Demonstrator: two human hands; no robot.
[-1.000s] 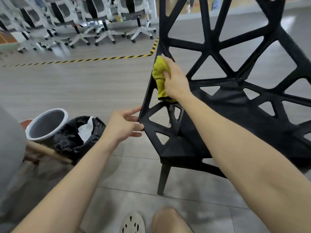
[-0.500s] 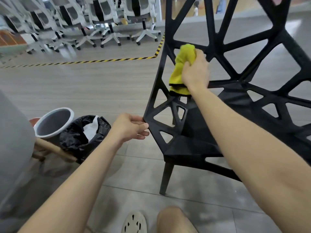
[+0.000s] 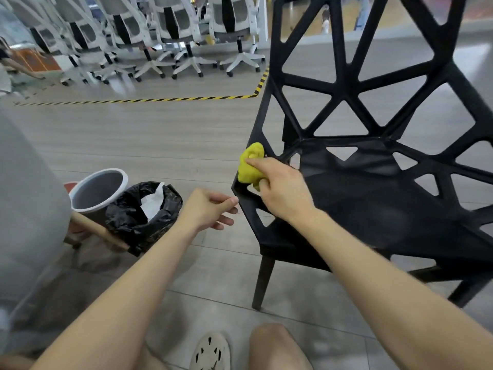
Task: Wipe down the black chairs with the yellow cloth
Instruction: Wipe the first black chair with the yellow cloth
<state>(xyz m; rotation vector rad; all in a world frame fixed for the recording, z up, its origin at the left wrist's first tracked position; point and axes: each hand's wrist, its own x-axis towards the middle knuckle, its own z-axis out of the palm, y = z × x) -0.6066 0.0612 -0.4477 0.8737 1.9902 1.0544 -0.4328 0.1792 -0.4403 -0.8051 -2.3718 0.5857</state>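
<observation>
Right hand point(image 3: 282, 190) fingers bunch crumpled yellow cloth point(image 3: 250, 166) on black plastic lattice chair point(image 3: 373, 196) seat edge; left hand point(image 3: 208, 209) loosely curled, empty. Brace chair, follow each strut.

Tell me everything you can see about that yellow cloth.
The yellow cloth is a soft-looking rag, bunched into a crumpled lump. The right hand grips it, fingers partly covering it, and presses it against the outer rim of the black chair, where seat meets backrest. Nothing else touches it.
</observation>
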